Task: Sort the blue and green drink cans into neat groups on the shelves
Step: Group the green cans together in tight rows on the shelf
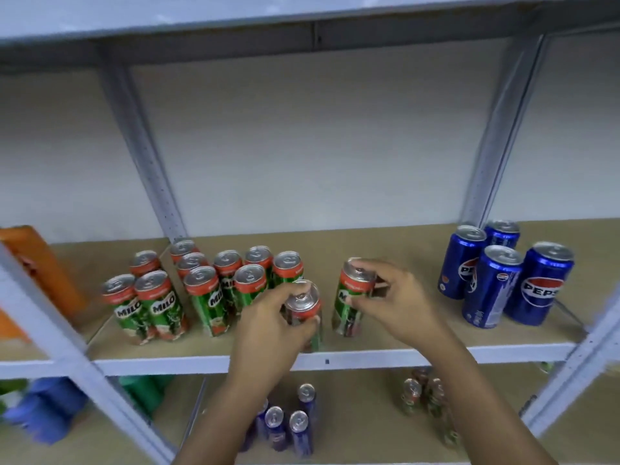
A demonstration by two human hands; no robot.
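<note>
Two hands, left hand (268, 317), right hand (389, 297), each gripping green can.

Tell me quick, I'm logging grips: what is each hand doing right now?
Left hand: grips a slim green metal Milo can.
Right hand: grips another green Milo can.

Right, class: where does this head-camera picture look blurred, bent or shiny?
Head view: motion blur smears the left hand and its Milo can; the wide lens bends the shelf posts; light glints on the Pepsi cans; the lower shelf's cans look soft.
</note>
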